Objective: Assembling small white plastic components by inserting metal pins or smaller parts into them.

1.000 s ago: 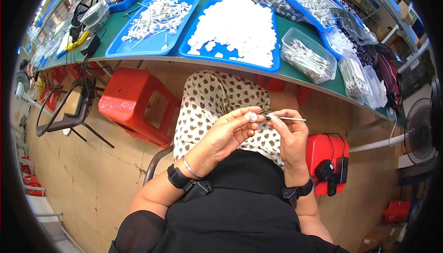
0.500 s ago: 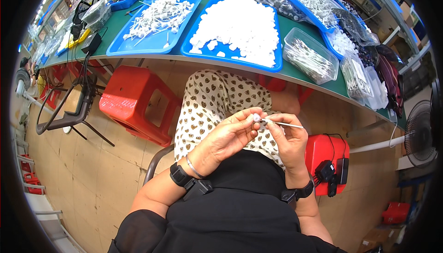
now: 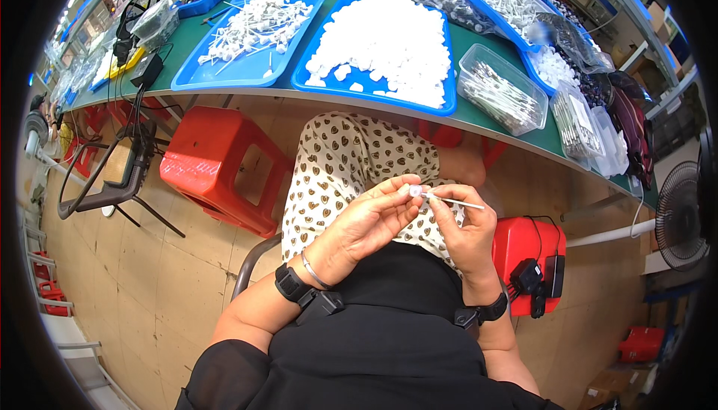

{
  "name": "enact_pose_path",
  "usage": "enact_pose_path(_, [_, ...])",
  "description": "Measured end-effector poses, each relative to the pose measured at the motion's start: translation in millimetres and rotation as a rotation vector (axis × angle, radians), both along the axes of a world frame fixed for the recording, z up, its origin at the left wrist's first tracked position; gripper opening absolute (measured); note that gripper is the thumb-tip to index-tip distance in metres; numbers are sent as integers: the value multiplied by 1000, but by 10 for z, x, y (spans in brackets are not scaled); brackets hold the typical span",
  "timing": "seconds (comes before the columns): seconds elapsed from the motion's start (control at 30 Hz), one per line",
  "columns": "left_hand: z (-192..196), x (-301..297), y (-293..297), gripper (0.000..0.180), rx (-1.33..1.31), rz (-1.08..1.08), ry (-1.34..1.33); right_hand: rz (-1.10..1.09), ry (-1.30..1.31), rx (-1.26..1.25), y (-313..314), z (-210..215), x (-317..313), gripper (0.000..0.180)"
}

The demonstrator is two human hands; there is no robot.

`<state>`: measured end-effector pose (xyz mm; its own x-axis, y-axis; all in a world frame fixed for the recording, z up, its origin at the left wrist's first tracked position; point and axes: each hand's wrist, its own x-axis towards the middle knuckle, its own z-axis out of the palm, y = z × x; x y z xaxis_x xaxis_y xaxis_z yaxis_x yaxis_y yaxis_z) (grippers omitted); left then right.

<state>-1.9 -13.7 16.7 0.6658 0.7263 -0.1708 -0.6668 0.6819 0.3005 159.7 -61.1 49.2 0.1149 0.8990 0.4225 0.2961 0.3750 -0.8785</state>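
Note:
Over my lap, my left hand (image 3: 370,223) pinches a small white rounded cap (image 3: 415,190) between thumb and fingertips. My right hand (image 3: 470,234) grips a thin white stick (image 3: 470,204) with its thumb and forefinger, the free end pointing right. The stick's inner end is at or very near the cap; fingers hide whether they are joined. On the table edge ahead, a blue tray (image 3: 301,81) holds many loose white caps. Left of it, another blue tray (image 3: 187,77) holds white sticks with caps on their ends.
A clear plastic box (image 3: 540,120) of thin sticks stands at the right of the green table (image 3: 493,40). Red stools flank me, one at left (image 3: 202,156) and one at right (image 3: 516,238) carrying black devices (image 3: 529,278). A black fan (image 3: 680,216) stands far right.
The stick has shifted slightly left with my right hand, toward the cap. My left hand stays almost in place, still pinching the cap.

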Motion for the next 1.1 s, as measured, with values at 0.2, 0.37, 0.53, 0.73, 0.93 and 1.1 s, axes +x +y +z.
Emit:
enact_pose_path(0.2, [-39, -1, 2, 23, 27, -16, 5, -37, -175, 100, 11, 54, -31, 13])
enact_pose_path(0.37, [-79, 12, 1, 24, -2, 5, -7, -55, -264, 134, 15, 49, -33, 13])
enact_pose_path(0.53, [-121, 26, 10, 23, -30, 5, -10, -46, -319, 154, 31, 52, -26, 13])
enact_pose_path(0.73, [-120, 33, 10, 22, -35, 4, 15, -29, -331, 138, 35, 78, -4, 12])
enact_pose_path(0.93, [-105, 27, 8, 23, -20, -6, 38, -24, -313, 104, 31, 95, -7, 12])
enact_pose_path(1.1, [-111, 29, 10, 24, -17, -5, 67, -20, -304, 80, 32, 79, -4, 11])
